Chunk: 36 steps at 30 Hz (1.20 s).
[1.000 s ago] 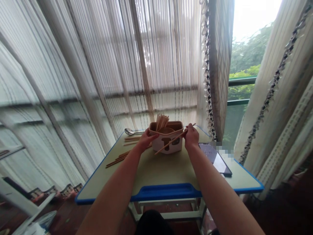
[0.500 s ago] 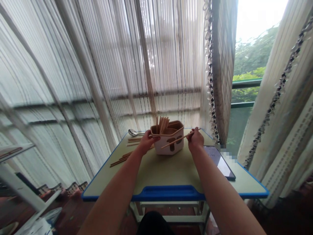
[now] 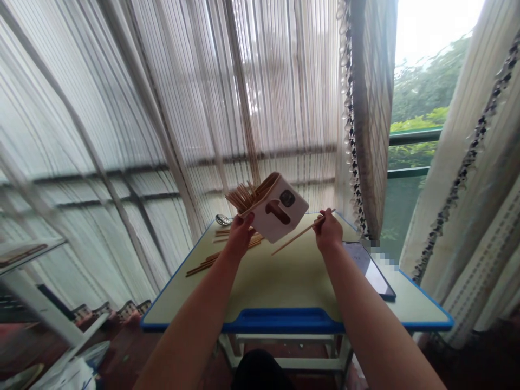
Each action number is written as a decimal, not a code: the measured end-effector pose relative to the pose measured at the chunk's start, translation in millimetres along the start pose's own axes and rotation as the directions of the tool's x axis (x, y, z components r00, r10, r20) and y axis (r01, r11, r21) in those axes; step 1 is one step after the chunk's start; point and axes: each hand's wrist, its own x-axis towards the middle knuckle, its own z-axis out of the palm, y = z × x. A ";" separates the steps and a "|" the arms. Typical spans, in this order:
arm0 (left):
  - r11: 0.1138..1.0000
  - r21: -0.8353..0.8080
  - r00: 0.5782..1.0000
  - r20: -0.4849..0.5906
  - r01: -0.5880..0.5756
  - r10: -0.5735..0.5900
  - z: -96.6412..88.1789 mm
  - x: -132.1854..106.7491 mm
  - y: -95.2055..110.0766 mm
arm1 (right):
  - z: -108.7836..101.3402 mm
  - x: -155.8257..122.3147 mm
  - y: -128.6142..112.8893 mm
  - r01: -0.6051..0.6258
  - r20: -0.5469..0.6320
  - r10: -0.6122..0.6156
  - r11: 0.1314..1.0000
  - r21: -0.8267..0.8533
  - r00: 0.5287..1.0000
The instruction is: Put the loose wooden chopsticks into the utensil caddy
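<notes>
My left hand (image 3: 242, 227) grips the rim of a white and brown utensil holder (image 3: 274, 212), which is tilted to the left above the table. A bundle of chopsticks (image 3: 241, 197) leans out of its mouth toward the upper left. My right hand (image 3: 328, 229) is closed around a chopstick (image 3: 298, 235), whose tip points down to the left, just below the holder. More chopsticks (image 3: 203, 266) lie on the table left of my left hand. At the far left edge rests a slotted metal spoon (image 3: 223, 219), its handle partly hidden.
The pale table (image 3: 284, 290) has a blue edge and a tray groove at the front. A tablet (image 3: 371, 273) lies at its right, beside my right forearm. Sheer curtains (image 3: 182, 108) hang behind the table. A white shelf (image 3: 49, 303) stands at the left.
The holder, upright on the table before, is now raised and tipped left by my left hand, its chopsticks slanting with it. My right hand still has its chopstick and has barely moved.
</notes>
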 end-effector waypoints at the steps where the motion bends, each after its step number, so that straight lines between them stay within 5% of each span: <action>1: 1.000 0.004 1.000 -0.004 -0.007 0.007 -0.8 0.4 -0.9 | -0.2 -0.1 -0.4 0.000 0.003 0.000 1.000 -0.002 1.000; 10: 0.993 0.114 0.998 0.060 -0.012 0.005 -4.2 -3.2 -11.2 | -0.8 -1.1 -7.9 0.064 -0.122 -0.062 0.998 0.016 0.991; 17: 0.973 0.229 0.991 0.118 0.032 -0.061 -13.0 -3.0 -18.1 | -5.7 3.0 -6.0 -0.031 -0.164 0.037 0.999 0.036 0.986; 36: 0.923 0.383 0.958 0.246 0.044 -0.147 -29.1 11.4 3.9 | -6.2 6.2 -2.1 -0.024 -0.290 0.023 1.000 0.001 0.957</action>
